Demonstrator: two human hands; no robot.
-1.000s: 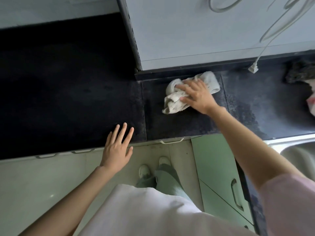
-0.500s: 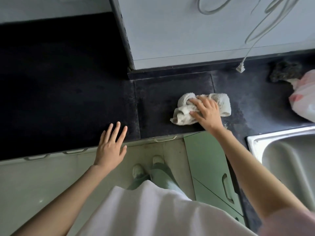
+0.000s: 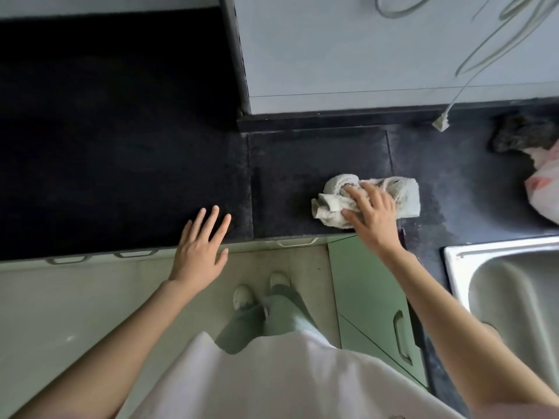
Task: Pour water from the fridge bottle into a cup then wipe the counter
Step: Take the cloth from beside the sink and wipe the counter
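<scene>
Both hands are out: the right hand (image 3: pixel 370 208) presses spread fingers on the crumpled white rag (image 3: pixel 367 198), its long axis running left-right near the dark surface's (image 3: pixel 302 164) front edge, while the left hand (image 3: pixel 201 243) hovers flat and empty, farther away; no writing shows.

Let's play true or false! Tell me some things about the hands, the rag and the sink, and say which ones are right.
1. The right hand presses on the rag. True.
2. The left hand holds a cup. False: it holds nothing; its fingers are straight, over the edge of the counter.
3. The rag lies in the sink. False: it lies on the black counter, left of the sink.
4. A white plug hangs on a cord near the back of the counter. True.
5. The rag is bright red. False: it is whitish grey.
</scene>
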